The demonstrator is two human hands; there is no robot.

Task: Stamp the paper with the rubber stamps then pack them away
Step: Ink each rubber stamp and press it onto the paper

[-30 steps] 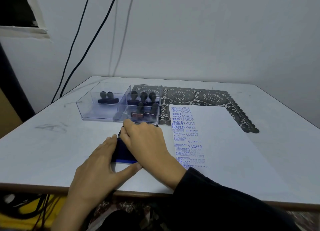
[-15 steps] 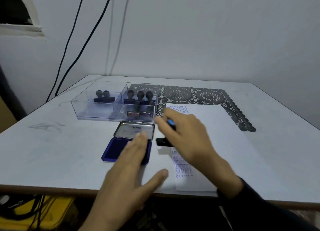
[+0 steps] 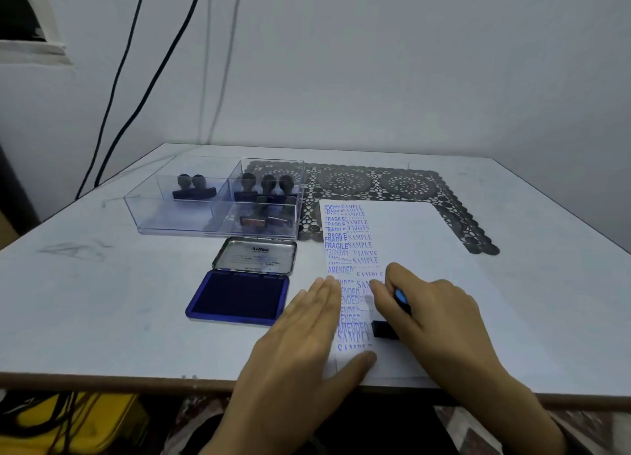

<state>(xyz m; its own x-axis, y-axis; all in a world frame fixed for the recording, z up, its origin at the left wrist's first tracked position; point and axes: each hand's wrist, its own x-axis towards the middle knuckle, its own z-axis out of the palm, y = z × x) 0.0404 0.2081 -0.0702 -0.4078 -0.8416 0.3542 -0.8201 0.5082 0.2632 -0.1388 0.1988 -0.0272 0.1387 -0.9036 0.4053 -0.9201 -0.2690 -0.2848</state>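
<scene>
Two hands — left hand [image 3: 300, 345] flat on paper [image 3: 426, 243], right hand [image 3: 433, 314] gripping stamp [image 3: 384, 329].

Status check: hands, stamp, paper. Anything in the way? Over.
Left hand flat, pressing the paper at its edge. Right hand grips the stamp, base low at the paper. Ink pad open alongside, nothing blocking.

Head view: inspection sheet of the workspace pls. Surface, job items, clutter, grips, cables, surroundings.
Surface: white table, scuffed at left.
Job's things: paper with blue FRAGILE, SAMPLE, AMENDED prints; ink pad open; clear tray holding stamps.
Clutter: dark lace mat under the paper's far end.
Grips: left hand flat on the paper's edge; right hand grips a stamp, base on paper.
Cables: two black cables down the wall; more beneath the table.
Surroundings: pale wall; dark opening upper left.
</scene>
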